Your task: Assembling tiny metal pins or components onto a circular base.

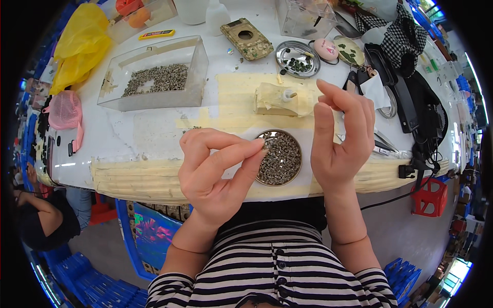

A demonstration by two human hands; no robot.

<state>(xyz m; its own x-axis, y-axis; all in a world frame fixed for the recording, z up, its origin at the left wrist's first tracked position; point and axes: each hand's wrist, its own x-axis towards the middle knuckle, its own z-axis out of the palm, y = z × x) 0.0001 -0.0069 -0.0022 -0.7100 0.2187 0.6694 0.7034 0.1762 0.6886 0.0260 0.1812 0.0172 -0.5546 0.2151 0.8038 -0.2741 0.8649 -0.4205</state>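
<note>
My left hand (218,167) is over the left rim of a round dish (299,163), its thumb and forefinger pinched together; whatever they hold is too small to make out. Small silvery metal pieces (280,159) fill the dish, which lies on a white sheet by the table's near edge. To the right of the dish, my right hand (343,136) is raised with thumb and forefinger apart and nothing visible between them. Just beyond the dish stands a tape-covered block (272,105) with a small white peg (289,95) on top.
A clear bin (154,102) of similar pieces stands at the left. Beyond the block are a camouflage-patterned model part (247,38) and a metal dish (298,59) of dark green pieces. Tweezers (385,143) lie at the right. Further left, a person (49,215) sits.
</note>
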